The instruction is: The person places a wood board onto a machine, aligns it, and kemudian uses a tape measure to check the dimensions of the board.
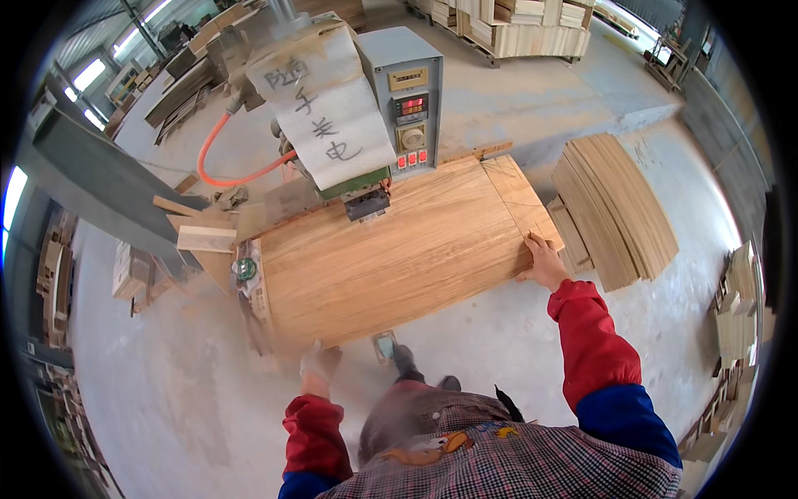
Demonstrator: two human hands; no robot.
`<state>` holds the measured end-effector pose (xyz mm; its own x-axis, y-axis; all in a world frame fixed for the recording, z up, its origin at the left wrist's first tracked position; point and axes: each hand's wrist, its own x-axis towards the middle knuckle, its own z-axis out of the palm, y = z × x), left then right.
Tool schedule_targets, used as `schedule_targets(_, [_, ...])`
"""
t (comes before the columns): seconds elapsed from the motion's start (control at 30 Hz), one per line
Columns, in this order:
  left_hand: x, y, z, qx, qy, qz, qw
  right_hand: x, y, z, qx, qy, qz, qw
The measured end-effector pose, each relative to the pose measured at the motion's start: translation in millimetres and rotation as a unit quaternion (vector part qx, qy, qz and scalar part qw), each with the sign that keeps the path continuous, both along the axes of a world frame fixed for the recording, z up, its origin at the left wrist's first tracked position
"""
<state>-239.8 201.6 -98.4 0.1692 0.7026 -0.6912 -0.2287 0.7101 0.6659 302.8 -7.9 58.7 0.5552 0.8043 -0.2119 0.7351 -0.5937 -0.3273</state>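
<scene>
A large pale wooden panel (391,258) lies flat under a machine head, its near edge facing me. My right hand (544,259) grips the panel's near right corner, with fingers on top and the thumb at the edge. At the near left edge my left hand (320,363) is closed on the panel; it is a little blurred and its fingertips are partly hidden. A dark metal block (366,205) under the machine's green base sits over the panel's far edge. Thin dark lines mark the right end piece (519,195).
A grey control box (403,100) with lit red displays stands behind the panel, beside a hanging sheet (324,108) and an orange hose (218,154). Stacked curved boards (619,208) are at the right. A foot pedal (385,348) lies near my shoes. A grey beam (108,183) crosses at left.
</scene>
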Motion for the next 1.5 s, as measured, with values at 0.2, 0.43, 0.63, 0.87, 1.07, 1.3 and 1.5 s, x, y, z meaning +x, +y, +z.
schedule_targets(0.2, [20.4,-14.4,71.1,-0.073,-0.035,0.082,0.993,-5.8,5.8,-7.8,0.036,0.000,0.020,0.999])
schedule_targets(0.43, [47.7,-29.3,65.2,-0.061,-0.086,0.089,0.990,-16.9,2.2,-17.4,0.046,0.055,-0.019,0.997])
schedule_targets(0.63, [68.7,-65.4,97.8,-0.074,-0.073,0.051,0.993,-28.8,-29.6,-22.9,0.046,0.047,-0.091,0.994])
schedule_targets(0.87, [92.9,-115.3,96.6,0.003,-0.067,-0.095,0.993,-12.5,-115.7,-28.6,0.048,0.092,-0.161,0.981])
schedule_targets(1.07, [186.2,-135.2,98.4,-0.005,-0.043,-0.106,0.993,36.5,-181.5,-32.8,0.106,0.200,-0.241,0.944])
schedule_targets(1.3, [294.8,-174.6,105.8,0.020,-0.041,-0.111,0.993,114.8,-274.4,-50.1,0.216,0.535,-0.211,0.789])
schedule_targets(1.5, [376.6,-187.0,105.8,0.050,-0.069,-0.136,0.987,159.2,-370.1,-41.6,0.324,0.714,-0.313,0.536])
